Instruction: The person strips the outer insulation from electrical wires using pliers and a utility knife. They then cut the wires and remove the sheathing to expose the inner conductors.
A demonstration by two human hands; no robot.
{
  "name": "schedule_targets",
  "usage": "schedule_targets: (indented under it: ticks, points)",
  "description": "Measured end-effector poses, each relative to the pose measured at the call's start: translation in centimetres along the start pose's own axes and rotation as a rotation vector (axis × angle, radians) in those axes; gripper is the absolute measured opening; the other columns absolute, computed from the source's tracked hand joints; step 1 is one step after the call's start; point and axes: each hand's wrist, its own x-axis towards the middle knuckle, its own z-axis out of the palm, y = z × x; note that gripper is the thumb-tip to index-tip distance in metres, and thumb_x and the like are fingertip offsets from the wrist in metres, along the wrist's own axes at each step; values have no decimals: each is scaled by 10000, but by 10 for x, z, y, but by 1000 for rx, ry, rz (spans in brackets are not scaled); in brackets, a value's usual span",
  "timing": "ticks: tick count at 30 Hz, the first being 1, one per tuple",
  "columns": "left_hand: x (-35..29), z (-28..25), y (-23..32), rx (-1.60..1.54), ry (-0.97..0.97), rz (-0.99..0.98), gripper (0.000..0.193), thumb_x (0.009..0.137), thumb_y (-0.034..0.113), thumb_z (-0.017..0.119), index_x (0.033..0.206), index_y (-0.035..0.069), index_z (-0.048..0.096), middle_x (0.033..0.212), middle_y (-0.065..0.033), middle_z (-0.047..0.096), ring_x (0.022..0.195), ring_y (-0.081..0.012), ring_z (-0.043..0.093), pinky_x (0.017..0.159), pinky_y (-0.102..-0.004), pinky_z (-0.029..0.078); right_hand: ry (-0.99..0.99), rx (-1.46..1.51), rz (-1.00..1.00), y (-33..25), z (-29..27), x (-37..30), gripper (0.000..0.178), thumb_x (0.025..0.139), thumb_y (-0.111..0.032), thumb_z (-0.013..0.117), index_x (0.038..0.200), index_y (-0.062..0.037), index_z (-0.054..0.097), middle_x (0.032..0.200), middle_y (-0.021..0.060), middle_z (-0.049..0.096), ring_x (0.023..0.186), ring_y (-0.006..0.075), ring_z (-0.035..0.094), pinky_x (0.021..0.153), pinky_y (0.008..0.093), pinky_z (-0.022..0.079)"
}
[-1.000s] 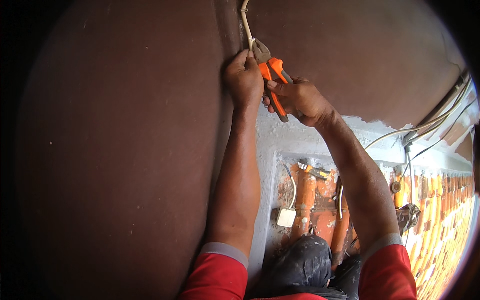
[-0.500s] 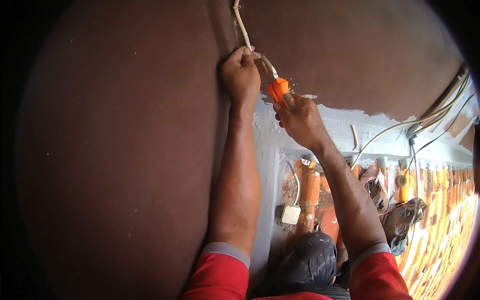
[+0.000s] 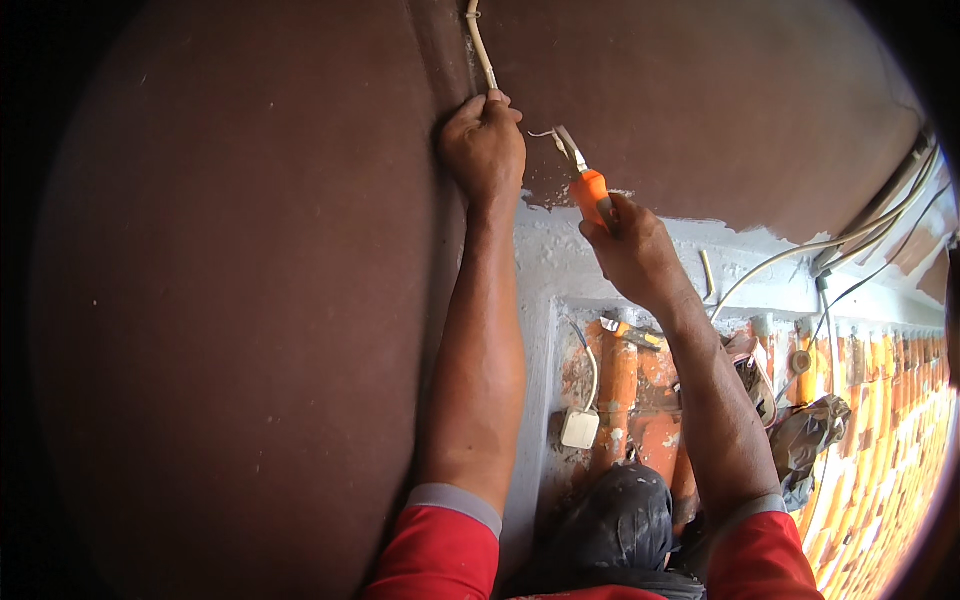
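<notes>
My left hand (image 3: 485, 145) is closed around the lower end of a cream cable (image 3: 482, 45) that runs down the brown wall. Its fingers hide the cable's end. Off to the right, my right hand (image 3: 635, 245) grips orange-handled pliers (image 3: 592, 195), jaws pointing up and left. A thin pale strip (image 3: 543, 134), perhaps a bit of cable sheath or wire, sticks out at the jaws, apart from my left hand.
Below, a white square box with a short cable (image 3: 580, 428) and a yellow-and-black utility knife (image 3: 635, 335) lie on the orange roof tiles (image 3: 660, 440). A grey painted ledge (image 3: 680, 245) borders the brown wall (image 3: 250, 300). Loose cables (image 3: 850, 240) and a dark plastic bag (image 3: 805, 450) are at right.
My right hand has drawn the pliers down and right, away from the cable and my left hand, with a pale strip at the jaws. My left hand stays nearly in place.
</notes>
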Motion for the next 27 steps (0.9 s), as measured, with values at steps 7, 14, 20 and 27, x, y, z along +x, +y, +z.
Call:
schedule_targets:
  ticks: [7, 14, 20, 27]
  points:
    - [2, 4, 0, 48, 11, 55, 331, 1114, 155, 580, 999, -73, 791, 844, -169, 801, 813, -231, 795, 772, -360, 607, 193, -319, -186, -54, -8, 55, 357, 1060, -272, 706, 1296, -6, 681, 1054, 240, 773, 1033, 433, 777, 903, 535, 608]
    - [4, 11, -13, 77, 100, 148, 385, 1123, 182, 563, 956, -99, 768, 840, -201, 789, 741, -274, 781, 724, -399, 594, 157, -340, -120, -59, 0, 55, 310, 1092, -271, 656, 1252, -7, 682, 1187, 245, 755, 1130, 429, 751, 984, 542, 592]
    - [3, 16, -7, 148, 105, 145, 372, 1128, 165, 553, 979, -99, 768, 833, -225, 780, 743, -303, 784, 705, -414, 594, 175, -264, -181, -38, 8, 73, 359, 1097, -332, 672, 1241, -5, 701, 1082, 246, 781, 1023, 442, 770, 872, 532, 601]
    - [6, 16, -16, 102, 134, 157, 385, 1122, 193, 571, 1043, -125, 775, 887, -254, 785, 814, -321, 776, 770, -428, 592, -110, 138, -76, -32, -1, 78, 431, 1065, -352, 731, 1158, 69, 738, 933, 211, 804, 840, 307, 797, 814, 438, 616]
